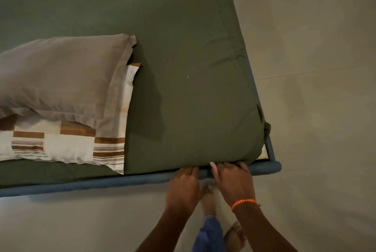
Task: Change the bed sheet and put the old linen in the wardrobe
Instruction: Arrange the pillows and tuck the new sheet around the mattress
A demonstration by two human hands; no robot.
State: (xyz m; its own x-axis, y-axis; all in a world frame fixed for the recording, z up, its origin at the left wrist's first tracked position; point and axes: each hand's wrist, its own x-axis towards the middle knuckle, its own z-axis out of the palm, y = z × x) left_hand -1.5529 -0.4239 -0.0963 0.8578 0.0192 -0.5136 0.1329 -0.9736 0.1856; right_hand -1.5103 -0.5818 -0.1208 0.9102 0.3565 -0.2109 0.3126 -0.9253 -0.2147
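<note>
Nearly made: green sheet [183, 48] covers the mattress, both hands tucking its edge.
Left hand [184, 180] and right hand [232, 176] press flat-fingered, gripping nothing; old linen unseen.

Both forearms were extended from the bottom of the frame up toward its lower centre, side by side. The left hand [184, 180] was held palm down with its fingertips hidden from view, so its grasp could not be judged. The right hand [232, 178], just right of it with an orange band at the wrist, was spread palm down, fingers lightly bent.
</note>
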